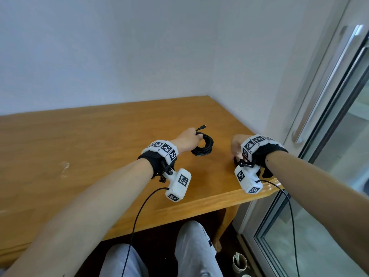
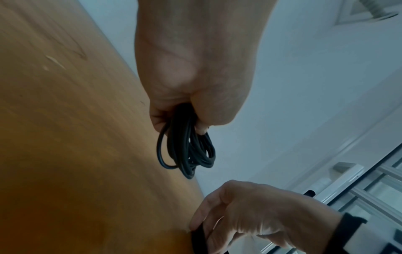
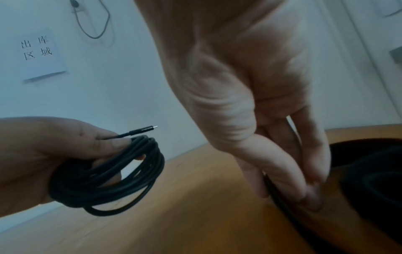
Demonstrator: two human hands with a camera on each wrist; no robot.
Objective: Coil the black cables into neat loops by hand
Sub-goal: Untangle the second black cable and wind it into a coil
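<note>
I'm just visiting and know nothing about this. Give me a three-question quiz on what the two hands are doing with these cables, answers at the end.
1. True or false: the left hand holds the coiled black cable with its connector sticking out free.
2. Which does the right hand touch? A) the coiled cable B) a second black cable on the wooden table C) the door handle
3. Fill in: the held coil hangs ___ the tabletop.

Key: 1 true; 2 B; 3 above.
</note>
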